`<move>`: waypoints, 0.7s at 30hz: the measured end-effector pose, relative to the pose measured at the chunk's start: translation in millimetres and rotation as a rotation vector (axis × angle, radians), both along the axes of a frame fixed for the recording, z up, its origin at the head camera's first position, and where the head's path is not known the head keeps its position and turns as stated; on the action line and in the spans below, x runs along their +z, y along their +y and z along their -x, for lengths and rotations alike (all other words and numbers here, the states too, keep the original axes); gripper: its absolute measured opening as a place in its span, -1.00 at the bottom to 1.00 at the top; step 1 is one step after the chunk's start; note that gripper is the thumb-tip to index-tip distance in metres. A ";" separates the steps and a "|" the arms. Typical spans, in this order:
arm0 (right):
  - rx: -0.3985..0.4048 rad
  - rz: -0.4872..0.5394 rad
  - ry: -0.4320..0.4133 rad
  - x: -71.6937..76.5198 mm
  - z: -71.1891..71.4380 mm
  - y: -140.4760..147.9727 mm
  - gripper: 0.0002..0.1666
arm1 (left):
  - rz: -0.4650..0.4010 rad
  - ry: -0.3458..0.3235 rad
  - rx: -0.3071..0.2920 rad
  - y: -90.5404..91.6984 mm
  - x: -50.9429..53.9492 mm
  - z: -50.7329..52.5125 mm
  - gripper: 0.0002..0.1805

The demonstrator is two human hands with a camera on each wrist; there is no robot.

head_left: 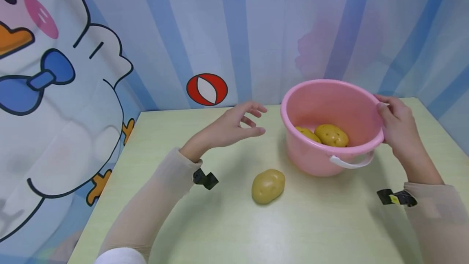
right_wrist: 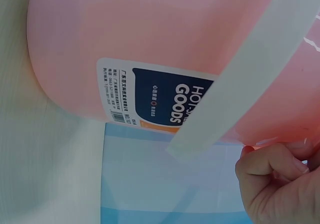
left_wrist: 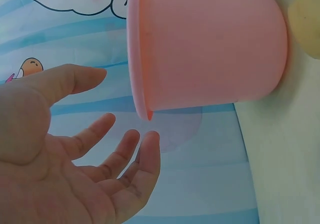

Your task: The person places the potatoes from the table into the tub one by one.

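Observation:
A pink bucket (head_left: 311,162) with a white handle (head_left: 351,163) stands on the table, its mouth leaning toward the head camera. Inside lie two potatoes, one in full view (head_left: 331,135) and another potato (head_left: 307,133) partly hidden by the rim. My right hand (head_left: 399,127) grips the bucket's rim on the right side, thumb over the edge. To the left of the bucket, my left hand (head_left: 234,123) hovers with parted fingers, holding nothing; the left wrist view shows it apart from the rim. One more potato (head_left: 268,186) lies on the table in front of the bucket.
The pale table (head_left: 205,227) meets a blue striped backdrop (head_left: 264,31) at its back edge. A large cartoon bird (head_left: 55,133) is printed on the backdrop at left. The right wrist view shows a label (right_wrist: 155,96) on the bucket's side.

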State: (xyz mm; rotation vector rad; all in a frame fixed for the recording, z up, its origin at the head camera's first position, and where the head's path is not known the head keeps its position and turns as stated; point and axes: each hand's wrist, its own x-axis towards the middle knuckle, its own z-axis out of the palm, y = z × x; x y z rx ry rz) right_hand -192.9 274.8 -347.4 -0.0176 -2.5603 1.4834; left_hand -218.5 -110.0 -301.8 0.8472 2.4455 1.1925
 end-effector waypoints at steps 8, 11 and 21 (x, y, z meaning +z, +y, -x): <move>0.004 0.012 -0.001 -0.2 2.1 1.1 -0.31 | 0.037 -0.017 0.000 -3.1 -15.0 -3.4 -0.40; 0.005 0.013 0.002 -0.3 2.0 1.1 -0.31 | 0.051 -0.019 -0.001 -4.2 -19.3 -5.7 -0.39; 0.009 0.011 0.008 -0.5 0.8 0.7 -0.32 | 0.043 -0.044 0.004 -6.9 -31.8 -8.7 -0.40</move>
